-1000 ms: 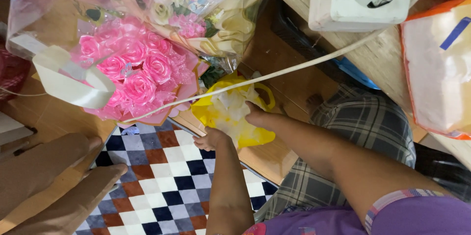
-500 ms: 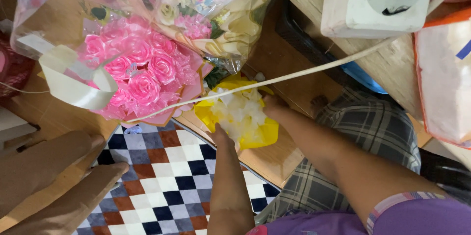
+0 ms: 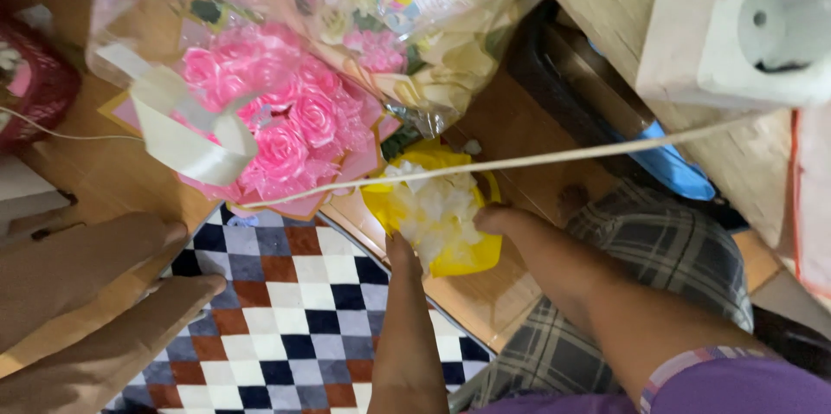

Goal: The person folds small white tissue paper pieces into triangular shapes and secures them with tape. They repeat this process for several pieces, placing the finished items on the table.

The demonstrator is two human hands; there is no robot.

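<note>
A small bouquet of white flowers (image 3: 433, 206) in yellow wrapping lies on the wooden floor at the edge of a checkered mat. My left hand (image 3: 401, 251) grips its near lower edge from below. My right hand (image 3: 498, 220) holds its right side, fingers curled against the yellow paper. A white cord (image 3: 537, 157) runs across just above the bouquet. Behind it lies a bouquet of pink roses (image 3: 286, 133) in clear wrap with a white ribbon (image 3: 186, 141).
A cream-wrapped bouquet (image 3: 433, 59) lies at the top. A white power socket block (image 3: 744, 25) sits on a wooden surface at the upper right. The checkered mat (image 3: 286, 327) covers the floor below. Two bare feet (image 3: 95, 293) rest at the left. A dark red basket (image 3: 35, 85) is at the far left.
The yellow bundle has turned so its white flowers show. My left hand has come up to its lower edge, and my right hand has shifted along its side.
</note>
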